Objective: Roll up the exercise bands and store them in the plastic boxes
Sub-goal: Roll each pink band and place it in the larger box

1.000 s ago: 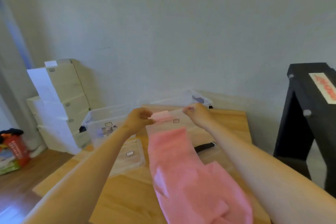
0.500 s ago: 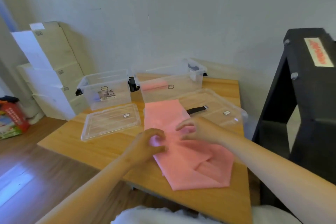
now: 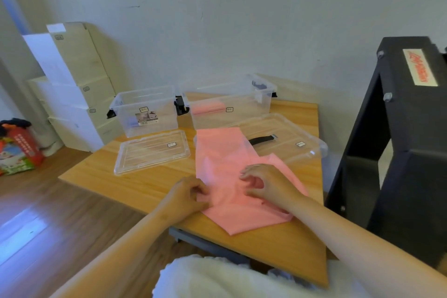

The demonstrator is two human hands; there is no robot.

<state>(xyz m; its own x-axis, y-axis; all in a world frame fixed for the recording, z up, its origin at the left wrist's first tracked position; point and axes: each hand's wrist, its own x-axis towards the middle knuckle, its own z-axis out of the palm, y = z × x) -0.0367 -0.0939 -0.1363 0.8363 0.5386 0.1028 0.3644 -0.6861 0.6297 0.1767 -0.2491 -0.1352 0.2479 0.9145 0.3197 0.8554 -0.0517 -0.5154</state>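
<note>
A wide pink exercise band (image 3: 225, 159) lies crumpled on the wooden table (image 3: 135, 184), its far end draped over a clear lid. My left hand (image 3: 187, 195) pinches the band's left edge. My right hand (image 3: 268, 184) rests on its middle with curled fingers gripping a fold. Two clear plastic boxes stand at the back: the left box (image 3: 145, 110) holds a label card, the right box (image 3: 229, 104) holds a rolled pink band (image 3: 208, 109).
Two clear lids lie on the table, the left lid (image 3: 151, 153) beside the band, the right lid (image 3: 290, 138) with a black strap (image 3: 262, 140) under it. A black stand (image 3: 399, 152) rises at the right. Stacked pale cartons (image 3: 72, 84) stand at the back left.
Both hands came down from holding the band's top end high near the boxes to the table. The band now lies flat and crumpled, and my hands grip its near part.
</note>
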